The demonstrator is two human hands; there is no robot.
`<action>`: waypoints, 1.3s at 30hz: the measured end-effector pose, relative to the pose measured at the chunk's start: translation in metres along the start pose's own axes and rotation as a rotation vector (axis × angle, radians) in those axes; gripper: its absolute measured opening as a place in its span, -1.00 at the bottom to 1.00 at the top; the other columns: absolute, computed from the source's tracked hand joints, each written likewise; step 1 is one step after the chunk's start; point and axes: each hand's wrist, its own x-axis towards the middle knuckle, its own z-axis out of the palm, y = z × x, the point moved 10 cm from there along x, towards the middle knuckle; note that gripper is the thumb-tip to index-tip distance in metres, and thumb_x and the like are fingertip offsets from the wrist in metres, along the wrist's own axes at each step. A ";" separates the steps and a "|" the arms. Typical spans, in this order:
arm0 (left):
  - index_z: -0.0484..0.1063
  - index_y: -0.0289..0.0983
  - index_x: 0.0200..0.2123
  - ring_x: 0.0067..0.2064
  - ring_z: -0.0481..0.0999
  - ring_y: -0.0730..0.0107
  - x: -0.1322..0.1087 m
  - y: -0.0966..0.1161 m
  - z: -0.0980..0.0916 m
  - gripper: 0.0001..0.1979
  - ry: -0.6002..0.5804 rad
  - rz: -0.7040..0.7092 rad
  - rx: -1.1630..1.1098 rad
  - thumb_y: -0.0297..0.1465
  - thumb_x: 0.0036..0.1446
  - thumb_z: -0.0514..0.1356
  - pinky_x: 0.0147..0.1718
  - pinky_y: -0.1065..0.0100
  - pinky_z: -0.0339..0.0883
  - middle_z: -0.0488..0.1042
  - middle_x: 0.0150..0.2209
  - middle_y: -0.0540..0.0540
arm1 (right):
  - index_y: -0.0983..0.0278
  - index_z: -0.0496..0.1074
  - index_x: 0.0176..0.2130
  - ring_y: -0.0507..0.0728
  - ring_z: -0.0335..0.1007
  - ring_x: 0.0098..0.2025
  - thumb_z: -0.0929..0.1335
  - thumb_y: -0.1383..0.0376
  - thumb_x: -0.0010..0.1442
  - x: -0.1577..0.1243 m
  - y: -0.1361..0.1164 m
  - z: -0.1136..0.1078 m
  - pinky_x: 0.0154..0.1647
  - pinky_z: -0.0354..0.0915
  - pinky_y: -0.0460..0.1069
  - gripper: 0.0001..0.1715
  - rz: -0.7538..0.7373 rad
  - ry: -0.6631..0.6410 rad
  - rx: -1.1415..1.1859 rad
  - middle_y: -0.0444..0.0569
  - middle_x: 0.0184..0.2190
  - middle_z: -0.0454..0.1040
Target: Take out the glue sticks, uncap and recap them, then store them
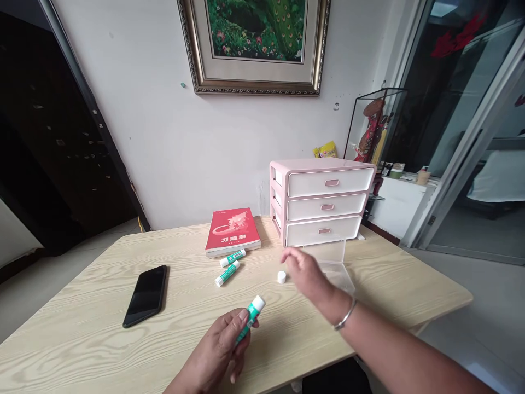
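My left hand point(227, 342) is wrapped round a green and white glue stick point(253, 313), its white end pointing up and away. My right hand point(304, 273) hovers over the table with its fingers bent; whether anything is between them is too blurred to tell. Just left of that hand a small white cap point(281, 277) stands on the wood. Two more glue sticks, one point(232, 258) behind the other point(227, 273), lie by the front edge of a red book point(233, 230). A clear plastic box point(339, 276) with its lid raised is partly hidden behind my right hand.
A black phone point(145, 295) lies on the left of the wooden table point(184, 295). At the back right stands a pink and white drawer unit point(324, 205), with a yellow packet point(327, 149) behind it. A framed picture point(257, 74) hangs on the wall.
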 end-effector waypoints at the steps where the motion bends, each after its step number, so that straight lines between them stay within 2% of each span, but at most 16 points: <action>1: 0.33 -0.22 -0.19 -0.60 0.12 0.49 -0.002 0.003 -0.008 -0.50 0.039 0.026 0.058 0.08 0.29 -0.09 -0.60 0.42 0.16 0.11 -0.54 0.12 | 0.23 0.41 -0.29 0.05 0.14 -0.57 0.15 0.36 0.24 0.007 -0.002 -0.013 -0.49 0.09 -0.07 -0.72 -0.030 0.046 -0.102 -0.23 -0.66 0.18; 3: 0.35 -0.22 -0.24 -0.47 0.30 0.41 -0.001 0.015 -0.028 -0.57 0.150 0.088 0.328 0.02 0.30 -0.03 -0.41 0.39 0.26 0.25 -0.49 0.05 | 0.24 0.40 -0.12 0.08 0.24 -0.51 0.15 0.32 0.32 0.018 -0.005 -0.019 -0.41 0.13 -0.05 -0.71 -0.092 0.034 -0.312 -0.20 -0.60 0.30; 5: 0.38 -0.21 -0.20 -0.33 0.41 0.28 0.006 0.028 -0.047 -0.64 0.294 0.113 0.636 -0.06 0.31 0.01 -0.32 0.34 0.25 0.40 -0.38 -0.04 | 0.27 0.34 0.01 0.13 0.37 -0.40 0.16 0.27 0.38 0.023 -0.003 -0.009 -0.33 0.18 -0.02 -0.70 -0.148 -0.010 -0.512 -0.12 -0.46 0.45; 7: 0.39 -0.21 -0.12 -0.17 0.47 0.16 0.020 0.036 -0.058 -0.72 0.397 0.106 0.879 -0.17 0.32 0.03 -0.24 0.29 0.27 0.48 -0.22 -0.14 | 0.30 0.32 0.04 0.17 0.44 -0.25 0.21 0.25 0.40 0.024 0.002 0.008 -0.21 0.23 0.00 -0.72 -0.195 -0.034 -0.668 0.00 -0.29 0.52; 10: 0.41 -0.26 -0.08 0.02 0.45 0.06 0.047 0.039 -0.059 -0.78 0.452 0.103 1.148 -0.31 0.31 0.06 -0.08 0.21 0.28 0.48 -0.04 -0.25 | 0.33 0.33 0.03 0.20 0.42 -0.06 0.30 0.31 0.35 0.024 0.013 0.034 -0.03 0.24 0.01 -0.73 -0.230 -0.068 -0.774 0.09 -0.15 0.51; 13: 0.45 -0.28 -0.13 0.04 0.45 0.07 0.068 0.033 -0.052 -0.79 0.455 0.099 1.310 -0.36 0.30 0.06 -0.02 0.19 0.29 0.49 -0.05 -0.24 | 0.31 0.37 -0.02 0.20 0.40 -0.03 0.33 0.35 0.31 0.026 0.027 0.052 0.00 0.24 0.01 -0.77 -0.208 -0.106 -0.810 0.10 -0.14 0.51; 16: 0.48 -0.29 -0.15 0.03 0.45 0.05 0.077 0.029 -0.045 -0.77 0.460 0.134 1.384 -0.34 0.31 0.07 0.02 0.17 0.29 0.51 -0.09 -0.23 | 0.32 0.42 -0.14 0.21 0.43 -0.11 0.31 0.40 0.30 0.028 0.042 0.066 -0.12 0.26 0.02 -0.88 -0.168 -0.170 -0.885 0.11 -0.22 0.52; 18: 0.50 -0.28 -0.14 0.01 0.46 0.05 0.078 0.026 -0.041 -0.76 0.449 0.162 1.400 -0.30 0.31 0.08 0.03 0.15 0.29 0.52 -0.12 -0.22 | 0.34 0.44 -0.22 0.22 0.44 -0.19 0.29 0.43 0.30 0.028 0.049 0.072 -0.19 0.26 0.03 -0.88 -0.148 -0.203 -0.913 0.12 -0.29 0.53; 21: 0.49 -0.25 -0.02 0.08 0.43 0.04 0.076 0.031 -0.044 -0.70 0.458 0.210 1.372 -0.25 0.29 0.12 0.08 0.15 0.27 0.52 -0.04 -0.22 | 0.35 0.45 -0.23 0.25 0.44 -0.19 0.29 0.39 0.32 0.026 0.052 0.075 -0.18 0.26 0.05 -0.86 -0.149 -0.193 -0.904 0.14 -0.30 0.52; 23: 0.46 -0.25 0.05 0.11 0.43 0.08 0.075 0.044 -0.055 -0.65 0.512 0.241 1.308 -0.24 0.31 0.09 0.10 0.18 0.26 0.51 0.02 -0.23 | 0.33 0.45 -0.21 0.25 0.41 -0.14 0.28 0.34 0.33 0.024 0.047 0.071 -0.11 0.25 0.06 -0.85 -0.176 -0.129 -0.864 0.13 -0.26 0.52; 25: 0.46 -0.26 0.05 0.07 0.46 0.13 0.075 0.059 -0.075 -0.65 0.593 0.227 1.252 -0.26 0.35 0.02 0.07 0.24 0.27 0.53 0.01 -0.23 | 0.30 0.45 -0.18 0.22 0.39 -0.10 0.26 0.35 0.34 0.023 0.040 0.063 -0.03 0.24 0.05 -0.83 -0.210 -0.031 -0.781 0.09 -0.23 0.51; 27: 0.48 -0.26 0.01 0.03 0.49 0.14 0.082 0.068 -0.099 -0.66 0.648 0.125 1.255 -0.27 0.34 0.01 0.02 0.26 0.28 0.55 -0.02 -0.23 | 0.29 0.45 -0.13 0.18 0.39 -0.08 0.24 0.38 0.34 0.022 0.035 0.056 0.02 0.23 0.03 -0.79 -0.233 0.053 -0.682 0.05 -0.19 0.52; 30: 0.48 -0.27 0.00 0.03 0.51 0.06 0.098 0.069 -0.127 -0.67 0.646 -0.039 1.283 -0.31 0.28 0.05 -0.06 0.24 0.31 0.55 -0.01 -0.30 | 0.28 0.47 -0.12 0.14 0.41 -0.08 0.24 0.42 0.32 0.020 0.036 0.050 0.02 0.24 0.00 -0.76 -0.224 0.107 -0.572 0.01 -0.18 0.54; 35: 0.55 -0.23 -0.20 -0.17 0.59 0.06 0.126 0.054 -0.143 -0.77 0.549 -0.123 1.295 -0.35 0.19 0.10 -0.27 0.24 0.34 0.62 -0.20 -0.27 | 0.27 0.50 -0.16 0.11 0.45 -0.11 0.26 0.45 0.28 0.020 0.048 0.047 -0.01 0.28 -0.03 -0.75 -0.169 0.113 -0.479 -0.03 -0.20 0.58; 39: 0.54 -0.22 -0.28 -0.20 0.59 -0.01 0.141 0.048 -0.144 -0.85 0.489 -0.131 1.303 -0.36 0.09 0.20 -0.30 0.19 0.33 0.62 -0.23 -0.28 | 0.26 0.51 -0.17 0.10 0.48 -0.12 0.26 0.45 0.27 0.021 0.055 0.046 -0.04 0.30 -0.05 -0.74 -0.130 0.115 -0.440 -0.05 -0.21 0.60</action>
